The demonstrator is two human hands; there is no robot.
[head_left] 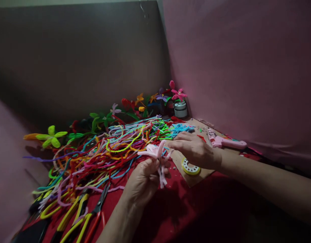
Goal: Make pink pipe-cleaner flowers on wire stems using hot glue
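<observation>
A pale pink pipe-cleaner flower [156, 152] is pinched between the thumb and fingers of my left hand [146, 177], its petals spread above and its short fuzzy ends hanging below. My right hand [193, 148] is just to the right of the flower, its fingers bent towards the petals. Whether its fingertips touch or hold a petal cannot be made out. Below my right hand a yellow and white tape roll [191, 167] lies on a brown board [193, 180].
Many coloured pipe cleaners [94, 162] are heaped at the left. Pliers and scissors [97, 206] lie at the front left. Finished flowers [51, 137] line the back. A pink glue gun [230, 142] rests beyond my right forearm, and a grey-lidded jar [180, 110] stands at the back corner.
</observation>
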